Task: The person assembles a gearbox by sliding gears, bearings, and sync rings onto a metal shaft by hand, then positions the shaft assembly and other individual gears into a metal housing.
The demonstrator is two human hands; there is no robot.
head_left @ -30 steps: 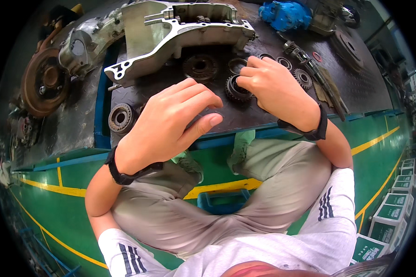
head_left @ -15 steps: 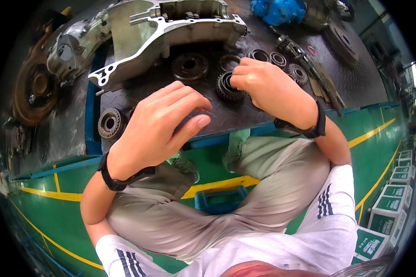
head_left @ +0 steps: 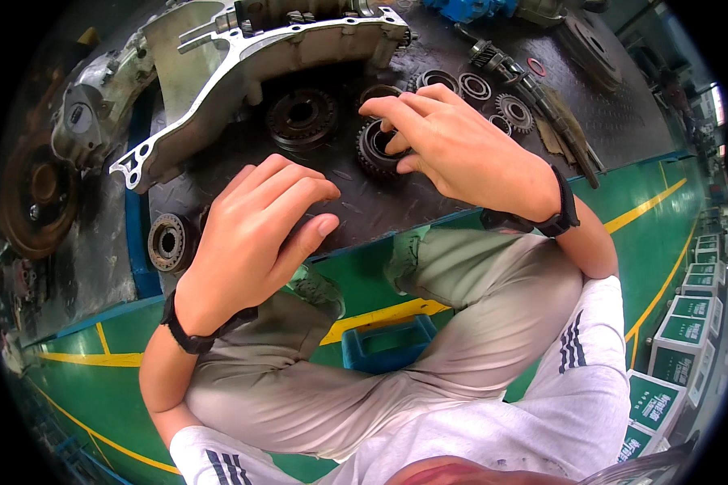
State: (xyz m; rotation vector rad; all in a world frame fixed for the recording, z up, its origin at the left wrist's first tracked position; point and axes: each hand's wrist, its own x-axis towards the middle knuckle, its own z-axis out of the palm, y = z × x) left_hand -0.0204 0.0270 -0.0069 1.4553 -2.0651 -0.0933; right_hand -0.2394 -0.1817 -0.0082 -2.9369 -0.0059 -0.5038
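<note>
My right hand hovers over a dark toothed gear on the bench. Its index finger stretches past the gear's far rim, while the thumb and another finger hang bent at the opening; I cannot tell whether they touch it. The fingers are apart, and nothing shows between them. Left of it, my left hand floats above the bench's near edge, fingers slightly bent and thumb apart, holding nothing. A wide dark gear lies beyond and between the hands. Beside my left hand sits a splined ring-shaped hub.
A large open metal gearbox housing spans the back of the dark bench. Bearing rings, a small gear and a toothed shaft lie at the right. Below is a blue stool; white-and-green boxes line the floor.
My right hand has opened from a pinch at the gear, its index finger now stretched out. My left hand keeps nearly the same loose pose. The whole view has shifted a little.
</note>
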